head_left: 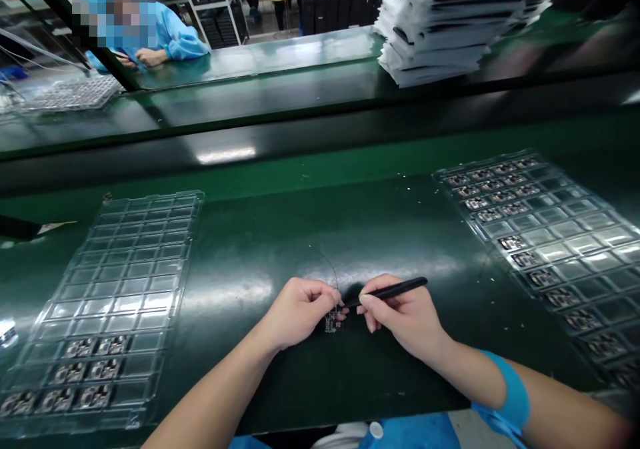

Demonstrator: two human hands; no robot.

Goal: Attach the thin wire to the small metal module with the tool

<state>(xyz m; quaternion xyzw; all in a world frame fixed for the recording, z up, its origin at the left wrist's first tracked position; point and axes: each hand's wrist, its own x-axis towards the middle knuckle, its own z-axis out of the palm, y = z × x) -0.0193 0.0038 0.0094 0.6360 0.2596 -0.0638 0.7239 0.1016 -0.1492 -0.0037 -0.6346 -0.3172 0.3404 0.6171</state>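
Left-hand grip [301, 312] is closed narrowly, and by its fingertips a small circuit board [331, 323] is pinched over the green surface [240, 255], between two clear trays. By the right-hand grip [407, 315], a slim black tool [400, 289] is held like a pen, its narrow end pointed at the board; whether the two are touching cannot be told, as that end is small and dark. A thin strand [329, 261] is seen curving upward from beside the left fingers. Seven boards are held in the near compartments of the left tray [145, 247]. In the right tray [570, 215], boards are grouped at the far end and lined along the left edge. Across the surface, a tall stack of packets [445, 25] is piled, and a co-worker in blue [175, 33] is seated.
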